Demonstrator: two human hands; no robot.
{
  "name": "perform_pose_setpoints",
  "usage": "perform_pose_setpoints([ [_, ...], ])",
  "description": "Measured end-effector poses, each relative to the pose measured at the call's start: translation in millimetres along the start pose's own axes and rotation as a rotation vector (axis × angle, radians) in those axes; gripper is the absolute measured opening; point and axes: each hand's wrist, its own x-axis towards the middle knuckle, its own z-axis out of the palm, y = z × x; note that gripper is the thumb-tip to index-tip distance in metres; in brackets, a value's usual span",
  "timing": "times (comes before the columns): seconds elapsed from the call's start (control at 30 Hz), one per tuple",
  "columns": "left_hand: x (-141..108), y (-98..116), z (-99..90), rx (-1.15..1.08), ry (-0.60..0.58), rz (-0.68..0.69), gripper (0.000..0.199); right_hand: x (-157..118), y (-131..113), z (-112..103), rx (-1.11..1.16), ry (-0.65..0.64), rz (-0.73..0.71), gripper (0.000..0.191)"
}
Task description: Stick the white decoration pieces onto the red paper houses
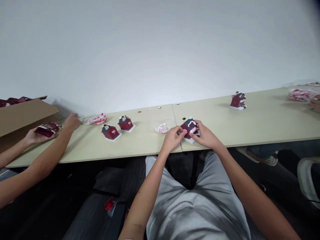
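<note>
A small dark red house point(190, 127) with a dark roof, white trim and a red-and-white striped awning stands at the table's front edge, held between both hands. My left hand point(173, 137) pinches at its left side, fingertips near the awning. On the right side, my right hand point(205, 134) has its fingers round the house, thumb at the front. What the fingertips may hold besides the house is too small to tell. Just left of my left hand lies a clear bag point(162, 128) of small red-and-white pieces.
Two similar houses point(111, 132) point(126, 123) and a striped bundle point(98, 119) lie left; another house point(238, 101) stands right. At far left, a person's hands point(72, 121) work beside a cardboard box point(30, 115). Another person's hand point(315, 103) touches a bag point(301, 95) at far right.
</note>
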Motion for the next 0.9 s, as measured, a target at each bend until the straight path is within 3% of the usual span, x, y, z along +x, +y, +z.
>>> perform_pose_setpoints([
  [0.2, 0.1, 2.8, -0.3, -0.001, -0.035, 0.022, 0.024, 1.7, 9.2, 3.4, 0.03, 0.054, -0.076, 0.075],
  [0.43, -2.7, 1.6, -1.2, 0.022, 0.017, -0.007, 0.028, 1.3, 6.9, 1.3, 0.062, 0.081, -0.054, 0.064],
  [0.57, -1.5, -1.1, -0.6, -0.045, 0.057, -0.063, 0.049, -0.7, -0.4, -3.6, 0.145, 0.054, -0.029, 0.063],
  [0.67, -0.7, -0.2, -1.1, -0.117, -0.004, -0.041, 0.066, -1.5, -5.1, -6.6, 0.191, 0.014, -0.065, 0.068],
  [0.9, -3.1, 2.3, -0.7, -0.167, -0.116, 0.011, 0.065, -3.8, 0.5, -3.7, 0.11, -0.001, -0.117, 0.075],
])
